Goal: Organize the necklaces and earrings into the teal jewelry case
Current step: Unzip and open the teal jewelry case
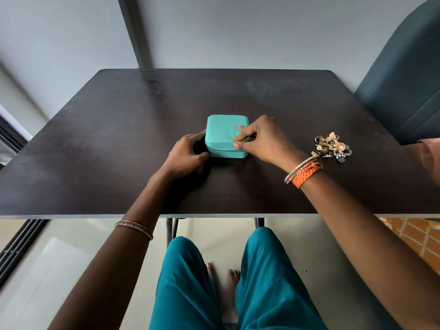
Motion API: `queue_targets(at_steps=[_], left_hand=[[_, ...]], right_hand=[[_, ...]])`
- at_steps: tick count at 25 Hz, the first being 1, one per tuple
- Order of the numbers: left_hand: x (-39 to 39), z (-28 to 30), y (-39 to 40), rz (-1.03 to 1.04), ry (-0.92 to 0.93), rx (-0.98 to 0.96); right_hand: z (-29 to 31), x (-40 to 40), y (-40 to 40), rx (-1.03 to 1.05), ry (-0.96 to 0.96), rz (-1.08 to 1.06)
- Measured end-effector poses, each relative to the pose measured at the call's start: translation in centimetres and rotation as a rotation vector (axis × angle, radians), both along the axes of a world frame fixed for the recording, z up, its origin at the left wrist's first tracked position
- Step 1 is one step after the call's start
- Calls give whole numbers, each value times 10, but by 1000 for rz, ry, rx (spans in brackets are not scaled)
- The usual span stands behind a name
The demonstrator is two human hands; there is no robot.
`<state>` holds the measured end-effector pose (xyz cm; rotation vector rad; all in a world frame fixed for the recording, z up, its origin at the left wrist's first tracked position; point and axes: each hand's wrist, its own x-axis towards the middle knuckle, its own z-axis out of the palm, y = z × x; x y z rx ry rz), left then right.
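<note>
Two hands close on a shut teal case (pixel 226 136) near the middle of a dark table (pixel 119 139). The left hand (pixel 188 154) lies against the case's left side, fingers curled round that edge and thumb toward the near corner, steadying it. The right hand (pixel 260 139) reaches over the right half of the lid, its fingers (pixel 240 134) bent and bunched near the thumb at the near right corner above the zip seam; whether they pinch a zip pull cannot be told. Both forearms cross the table's near edge, the right wrist carrying an orange braided band (pixel 307 173) and a thin bangle, the left forearm a bangle (pixel 134 227) as well. The case sits flat, well clear of every table edge, with bare tabletop behind it and to the left. To the right, apart from the case and just past the right wrist, a tangled heap of jewelry (pixel 332 147) in gold and silver tones rests on the table; single pieces cannot be made out. A dark blue chair (pixel 402 91) stands at the far right corner. Below the table's near edge, knees in teal trousers (pixel 190 282) and bare feet show over a pale floor.
</note>
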<state>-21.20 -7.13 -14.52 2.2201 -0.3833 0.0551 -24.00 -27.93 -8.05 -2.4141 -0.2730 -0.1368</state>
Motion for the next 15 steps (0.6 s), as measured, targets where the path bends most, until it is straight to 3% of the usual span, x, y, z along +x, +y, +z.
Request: queue_targets(at_steps=[7,15], left_hand=[[-3,0,-3,13,-40,-14],[-4,-1,-1,34,-53,-2]], right_hand=[[-22,-1,1,-82,-145,-37],[-1,13,0,-62,-206,-97]])
